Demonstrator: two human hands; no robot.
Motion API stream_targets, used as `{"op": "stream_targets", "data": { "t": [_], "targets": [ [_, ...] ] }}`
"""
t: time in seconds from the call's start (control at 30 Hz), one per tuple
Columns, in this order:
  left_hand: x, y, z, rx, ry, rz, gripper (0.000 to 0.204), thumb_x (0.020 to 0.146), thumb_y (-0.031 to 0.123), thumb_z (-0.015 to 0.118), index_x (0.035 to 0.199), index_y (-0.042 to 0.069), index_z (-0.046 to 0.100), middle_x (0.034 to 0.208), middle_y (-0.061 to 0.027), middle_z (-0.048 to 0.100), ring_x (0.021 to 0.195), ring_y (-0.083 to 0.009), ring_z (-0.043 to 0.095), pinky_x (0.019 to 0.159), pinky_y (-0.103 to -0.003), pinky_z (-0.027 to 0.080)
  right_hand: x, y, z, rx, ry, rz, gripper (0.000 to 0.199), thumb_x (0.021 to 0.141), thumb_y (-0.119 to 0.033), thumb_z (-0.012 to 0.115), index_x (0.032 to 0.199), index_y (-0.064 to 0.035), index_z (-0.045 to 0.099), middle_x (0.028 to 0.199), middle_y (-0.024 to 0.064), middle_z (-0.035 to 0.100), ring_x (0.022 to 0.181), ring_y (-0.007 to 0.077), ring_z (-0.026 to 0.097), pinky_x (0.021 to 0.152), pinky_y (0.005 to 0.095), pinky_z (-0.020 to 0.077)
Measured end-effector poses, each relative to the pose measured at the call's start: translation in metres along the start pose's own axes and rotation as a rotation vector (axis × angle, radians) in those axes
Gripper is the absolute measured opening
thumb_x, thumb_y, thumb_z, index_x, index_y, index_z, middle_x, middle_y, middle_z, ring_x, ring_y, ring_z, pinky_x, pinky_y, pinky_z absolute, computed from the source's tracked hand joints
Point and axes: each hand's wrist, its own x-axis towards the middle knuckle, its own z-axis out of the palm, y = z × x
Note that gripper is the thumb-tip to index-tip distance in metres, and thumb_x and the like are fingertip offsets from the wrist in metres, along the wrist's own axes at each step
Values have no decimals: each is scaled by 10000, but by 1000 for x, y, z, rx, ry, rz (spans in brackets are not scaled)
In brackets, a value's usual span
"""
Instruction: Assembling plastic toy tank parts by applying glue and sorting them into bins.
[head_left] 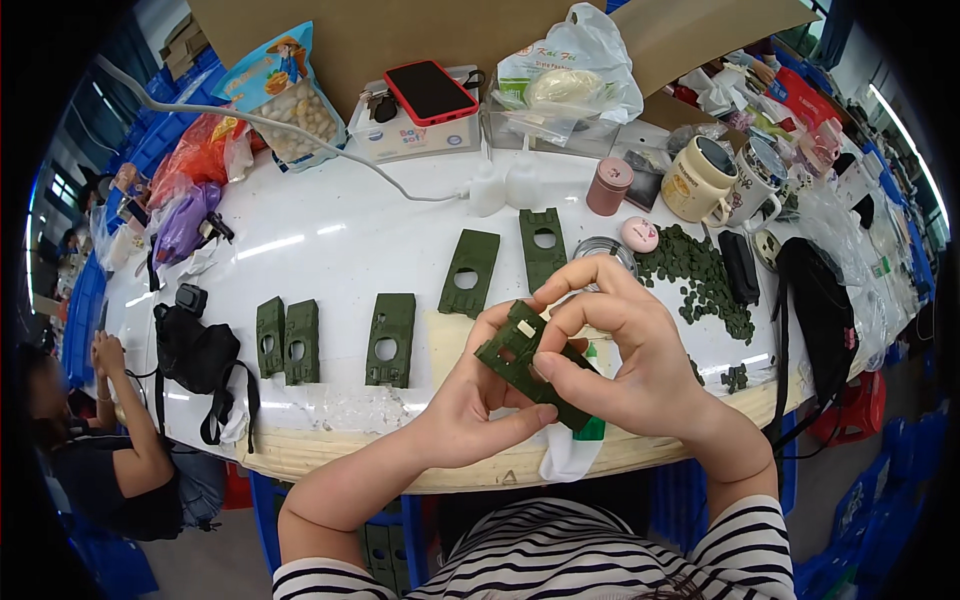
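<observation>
Over the table's front edge, my left hand (470,408) grips a dark green plastic model tank hull (524,348), held tilted between thumb and fingers. A small pale patch shows near its upper end. My right hand (618,340) is closed against the hull's face, its thumb and index finger pinched together; whatever lies between them is hidden. Similar green hulls with round holes lie beyond: one hull (469,272) and another hull (541,262) behind my hands, a third hull (390,340) left of them, and a pair of hulls (301,343) farther left.
Small green parts (690,270) are heaped at the right, beside mugs (700,178), a pink canister (609,187) and a black bag (815,300). A red-edged phone (431,90) rests on a box at the back. A cable (300,150) crosses the table. A person (110,440) sits at the left.
</observation>
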Motion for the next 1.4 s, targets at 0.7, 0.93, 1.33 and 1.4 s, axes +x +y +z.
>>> {"op": "stream_targets", "data": {
  "t": [0.7, 0.93, 1.33, 1.4],
  "targets": [
    [-2, -5, -2, 167, 4, 54, 808, 846, -56, 586, 1440, 70, 53, 1256, -123, 443, 1142, -179, 518, 841, -291, 526, 0, 5, 17, -65, 52, -40, 123, 712, -68, 715, 732, -30, 600, 975, 83, 508, 908, 217, 505, 769, 318, 424],
    [-2, -6, -1, 180, 1, 80, 798, 852, -58, 579, 1439, 71, 54, 1258, -130, 443, 1151, -187, 518, 858, -302, 525, 0, 4, 16, -85, 45, -47, 124, 716, -62, 712, 742, -24, 597, 966, 78, 516, 905, 214, 508, 764, 314, 427],
    [-2, -6, -1, 194, -13, 87, 796, 852, -54, 580, 1437, 72, 55, 1265, -137, 441, 1151, -194, 520, 855, -306, 528, 0, 6, 14, -118, 25, -81, 116, 717, -53, 708, 773, -11, 616, 986, 87, 508, 849, 167, 520, 668, 261, 440],
    [-2, -7, -2, 205, -13, 94, 798, 850, -51, 582, 1436, 71, 54, 1268, -141, 440, 1152, -198, 521, 855, -308, 528, 0, 5, 15, -103, 37, -57, 123, 710, -60, 714, 746, -22, 603, 971, 77, 513, 870, 188, 517, 696, 284, 440]
  ]
}}
